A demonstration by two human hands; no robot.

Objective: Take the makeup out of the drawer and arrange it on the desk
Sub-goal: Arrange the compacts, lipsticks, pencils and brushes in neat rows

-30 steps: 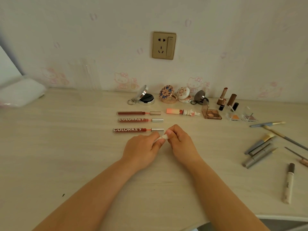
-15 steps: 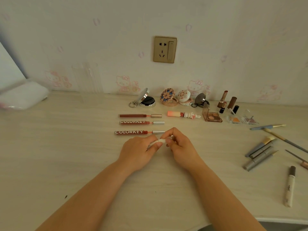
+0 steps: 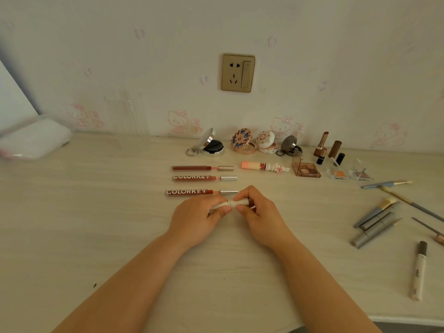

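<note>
Both hands meet at the middle of the pale wooden desk (image 3: 96,212), holding one small white makeup tube (image 3: 232,203) between them. My left hand (image 3: 197,219) pinches its left end and my right hand (image 3: 258,213) pinches its right end. Most of the tube is hidden by the fingers. Just behind the hands lie three red lip-gloss tubes (image 3: 200,192) in a row. A pink tube with a rabbit cap (image 3: 264,166) lies to their right.
Along the wall stand several open compacts (image 3: 212,146), lipsticks (image 3: 320,141) and small eyeshadow palettes (image 3: 306,169). Brushes and grey pens (image 3: 377,222) lie at the right, with a white tube (image 3: 418,271) near the front edge. A white bag (image 3: 33,138) sits far left.
The hands have shifted slightly on the white tube; more of it now shows between the fingertips. The other makeup has not moved.
</note>
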